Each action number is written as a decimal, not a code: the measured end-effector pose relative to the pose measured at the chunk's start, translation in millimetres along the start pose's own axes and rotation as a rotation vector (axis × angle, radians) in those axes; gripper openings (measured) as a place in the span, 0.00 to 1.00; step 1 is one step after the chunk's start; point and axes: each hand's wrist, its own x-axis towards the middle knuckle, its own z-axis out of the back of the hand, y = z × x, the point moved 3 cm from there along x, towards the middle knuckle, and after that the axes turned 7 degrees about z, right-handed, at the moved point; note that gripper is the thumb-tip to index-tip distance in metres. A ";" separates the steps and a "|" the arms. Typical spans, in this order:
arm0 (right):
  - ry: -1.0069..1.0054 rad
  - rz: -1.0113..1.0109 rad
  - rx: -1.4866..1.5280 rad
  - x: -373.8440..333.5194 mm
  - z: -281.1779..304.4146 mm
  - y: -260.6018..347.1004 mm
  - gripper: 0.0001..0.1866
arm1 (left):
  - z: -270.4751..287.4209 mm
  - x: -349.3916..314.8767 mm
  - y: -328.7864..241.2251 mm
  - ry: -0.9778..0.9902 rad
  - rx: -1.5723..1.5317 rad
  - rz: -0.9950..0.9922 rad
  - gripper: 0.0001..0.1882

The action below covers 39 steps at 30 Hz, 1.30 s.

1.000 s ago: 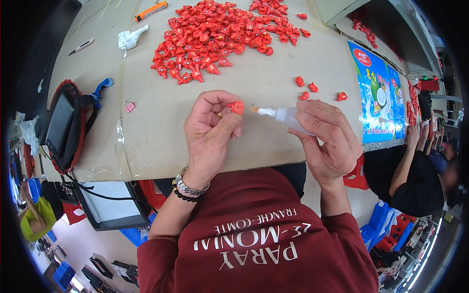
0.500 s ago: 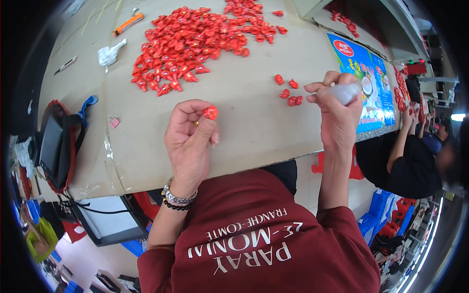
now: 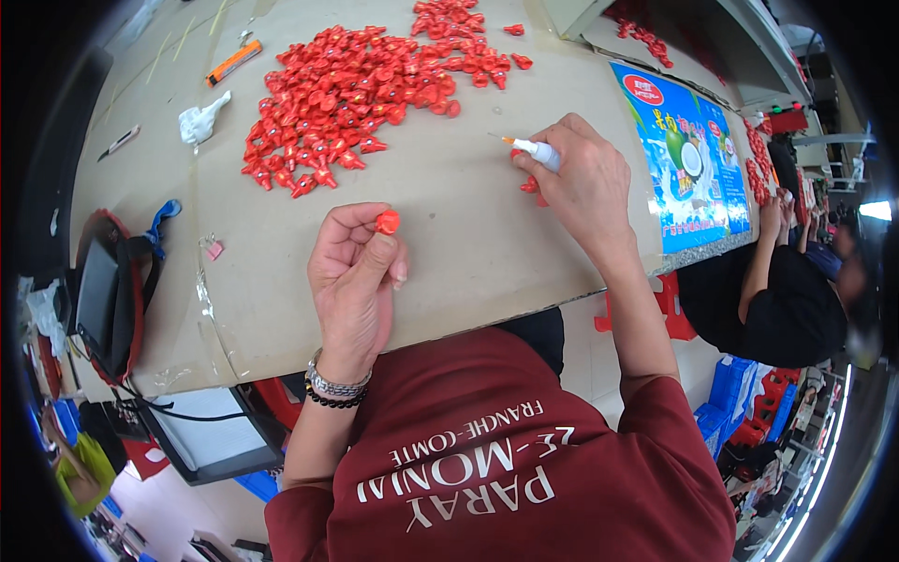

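My left hand (image 3: 354, 281) is closed, pinching a small red plastic piece (image 3: 388, 222) between thumb and forefinger above the table (image 3: 459, 272). In my right hand (image 3: 588, 183) is a white glue bottle (image 3: 543, 155) with an orange collar and a thin needle tip. It lies tilted in the grip, its tip directed left, well apart from the held piece. A few loose red pieces (image 3: 529, 184) rest on the table beside and partly behind my right hand. Farther off spreads a large heap of similar red pieces (image 3: 323, 103).
Left of the heap lie an orange box-cutter-like object (image 3: 234, 63), a crumpled white wad (image 3: 202, 119), a slim knife (image 3: 119, 142) and a pink clip (image 3: 214, 249). A blue printed sheet (image 3: 688, 159) covers the table's right part. At far right, a co-worker in black (image 3: 782, 290) sits.
The glue bottle has swung over in my right hand, its needle tip now showing leftward, and that hand has moved left over the loose pieces. My left hand keeps its red piece.
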 end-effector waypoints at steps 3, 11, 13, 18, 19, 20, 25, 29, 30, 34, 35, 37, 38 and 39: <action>-0.035 0.065 -0.116 -3.5 -5.4 10.8 0.07 | 1.1 0.8 1.2 0.012 -0.028 0.001 0.11; -0.021 -0.017 0.319 -9.1 -7.8 27.5 0.09 | 4.7 -0.3 4.8 0.044 -0.027 -0.010 0.12; -0.042 -0.045 0.569 -10.6 -8.4 36.8 0.09 | 2.7 -1.1 3.6 0.029 -0.011 -0.001 0.12; -0.117 0.112 0.845 -12.5 -5.1 63.8 0.11 | 1.4 -1.7 3.1 0.018 0.002 0.026 0.11; -0.167 0.191 0.824 -11.9 -7.8 66.7 0.11 | -1.1 -2.2 2.6 0.005 -0.004 0.029 0.10; -0.216 0.271 0.802 -11.5 -9.1 69.6 0.11 | -1.8 -2.8 2.0 -0.011 -0.010 0.031 0.09; -0.249 0.458 0.678 -12.2 -10.1 76.2 0.11 | 0.0 -1.0 4.5 0.035 0.011 0.013 0.12; -0.237 0.526 0.615 -13.6 -10.3 79.5 0.11 | -1.9 -2.1 3.4 0.030 0.039 0.000 0.13; -0.247 0.524 0.612 -14.0 -10.4 80.8 0.11 | -1.4 -1.9 3.7 0.026 0.036 0.002 0.12; -0.261 0.581 0.564 -16.2 -11.1 82.7 0.12 | -0.8 -1.0 4.5 0.019 0.032 0.005 0.11; -0.260 0.611 0.544 -16.8 -11.4 82.5 0.12 | -1.0 -0.9 4.8 0.018 0.034 0.005 0.11; -0.258 0.610 0.497 -17.9 -10.8 84.0 0.12 | -2.9 -1.2 2.9 0.009 0.024 0.005 0.10; -0.257 0.609 0.473 -18.5 -10.4 84.7 0.12 | -3.5 -1.3 2.2 0.005 0.020 0.005 0.10; -0.255 0.611 0.474 -18.7 -10.4 85.3 0.12 | -3.2 -1.4 2.3 0.001 0.022 0.002 0.10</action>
